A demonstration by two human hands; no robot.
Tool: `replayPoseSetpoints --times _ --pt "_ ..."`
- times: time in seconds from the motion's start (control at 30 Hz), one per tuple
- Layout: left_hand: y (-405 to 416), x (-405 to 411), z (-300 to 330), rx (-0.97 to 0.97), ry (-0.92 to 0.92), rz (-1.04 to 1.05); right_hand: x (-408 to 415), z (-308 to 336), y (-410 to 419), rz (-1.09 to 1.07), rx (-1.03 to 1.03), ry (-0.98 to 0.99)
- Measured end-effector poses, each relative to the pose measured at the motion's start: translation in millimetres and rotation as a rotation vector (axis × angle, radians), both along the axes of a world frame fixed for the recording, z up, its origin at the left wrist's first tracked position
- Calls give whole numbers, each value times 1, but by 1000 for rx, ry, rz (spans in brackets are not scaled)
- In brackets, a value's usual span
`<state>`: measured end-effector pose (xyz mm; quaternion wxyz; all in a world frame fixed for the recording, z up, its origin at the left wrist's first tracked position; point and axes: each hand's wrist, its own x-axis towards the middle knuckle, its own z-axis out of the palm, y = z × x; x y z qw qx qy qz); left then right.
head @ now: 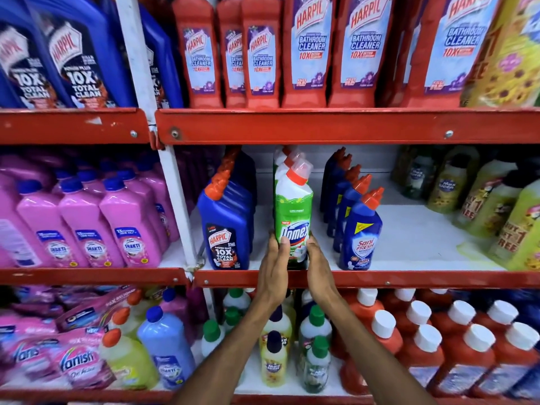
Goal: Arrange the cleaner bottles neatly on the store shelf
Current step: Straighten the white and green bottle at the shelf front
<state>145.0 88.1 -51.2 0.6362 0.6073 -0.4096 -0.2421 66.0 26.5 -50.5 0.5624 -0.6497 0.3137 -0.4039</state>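
Two bare hands, the left hand (273, 267) and the right hand (317, 268), are pressed flat against opposite sides of a green-and-white plastic Domex bottle with a red cap (293, 217), which is clasped between them near its base. It is stood upright at the front of the white middle shelf (409, 244), heading a row of like bottles. A blue Harpic bottle (226, 229) is seen at nine o'clock and a blue Sani Fresh bottle (361, 232) at three o'clock.

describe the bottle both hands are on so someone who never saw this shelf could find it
On the middle red shelf, right of the white upright post, three rows of bottles stand front to back. The Domex bottle fronts the centre row, with the left hand and right hand cupping its base. It is green and white; the rows on either side are blue.
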Motion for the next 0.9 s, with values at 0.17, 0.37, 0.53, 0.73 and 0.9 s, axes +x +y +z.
replayPoseSetpoints --times 0.17,0.37,0.53,0.73,0.9 --pt "10 4 4 40 -43 -20 3 -6 12 -175 -100 -63" --pt "62 21 8 -250 -175 397 10 -11 54 -482 -529 -250" --pt "78 59 16 -338 -65 675 54 -7 72 -192 -396 -93" --pt "74 80 14 -10 -68 433 80 -2 68 7 -169 149" --pt "72 90 12 13 -24 327 92 -3 64 35 -156 195"
